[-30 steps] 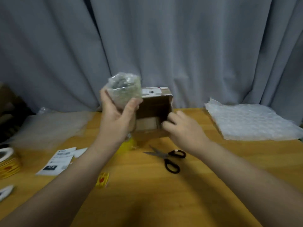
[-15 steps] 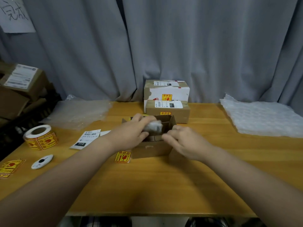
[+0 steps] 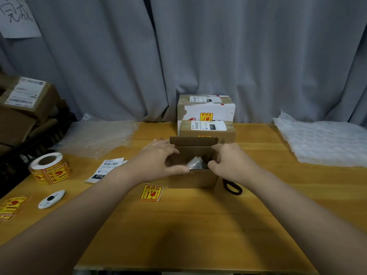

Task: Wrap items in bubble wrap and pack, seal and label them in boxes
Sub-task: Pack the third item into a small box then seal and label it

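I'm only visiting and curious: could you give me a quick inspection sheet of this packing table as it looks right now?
Surface: wooden table, partly covered with packing supplies.
Job's things: open box with a wrapped item inside; bubble wrap sheets at right; sticker roll, shipping label and fragile sticker at left.
Clutter: scissors, mostly hidden by the right wrist; white oval disc; loose stickers at the left edge; clear wrap at back left.
Grips: left hand and right hand each hold a side of the open box.
Cables: nothing seen.
Surroundings: grey curtain; two sealed boxes behind; stacked cartons at left.
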Demonstrator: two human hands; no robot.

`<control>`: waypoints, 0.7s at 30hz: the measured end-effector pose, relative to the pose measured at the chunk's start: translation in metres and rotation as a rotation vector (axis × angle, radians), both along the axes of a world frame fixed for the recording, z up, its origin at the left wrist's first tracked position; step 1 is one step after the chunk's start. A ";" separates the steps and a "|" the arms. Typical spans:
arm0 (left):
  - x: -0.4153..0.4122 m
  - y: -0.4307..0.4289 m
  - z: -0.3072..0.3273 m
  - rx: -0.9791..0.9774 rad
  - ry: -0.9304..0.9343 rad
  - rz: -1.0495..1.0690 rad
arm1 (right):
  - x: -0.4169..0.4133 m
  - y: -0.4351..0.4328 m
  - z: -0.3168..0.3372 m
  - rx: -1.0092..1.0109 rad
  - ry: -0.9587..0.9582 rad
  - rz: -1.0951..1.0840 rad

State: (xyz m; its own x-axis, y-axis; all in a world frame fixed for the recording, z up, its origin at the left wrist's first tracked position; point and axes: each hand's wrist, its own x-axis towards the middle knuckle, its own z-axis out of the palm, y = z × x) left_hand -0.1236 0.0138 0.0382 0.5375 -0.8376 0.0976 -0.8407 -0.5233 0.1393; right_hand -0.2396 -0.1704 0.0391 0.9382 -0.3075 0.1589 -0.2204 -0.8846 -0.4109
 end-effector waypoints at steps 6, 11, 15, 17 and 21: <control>0.007 -0.042 -0.010 -0.216 0.131 0.031 | 0.023 -0.017 0.007 -0.176 -0.052 -0.225; 0.024 -0.037 0.007 -0.417 0.161 -0.013 | 0.047 0.000 0.019 -0.441 -0.258 -0.154; 0.077 0.009 0.016 -0.538 0.038 0.131 | 0.089 0.044 0.038 -0.390 -0.290 0.058; 0.114 0.038 0.007 -0.490 0.024 0.233 | 0.121 0.066 0.044 -0.365 -0.216 0.142; 0.192 0.089 -0.020 -0.337 0.056 0.489 | 0.191 0.096 0.041 -0.414 -0.023 0.259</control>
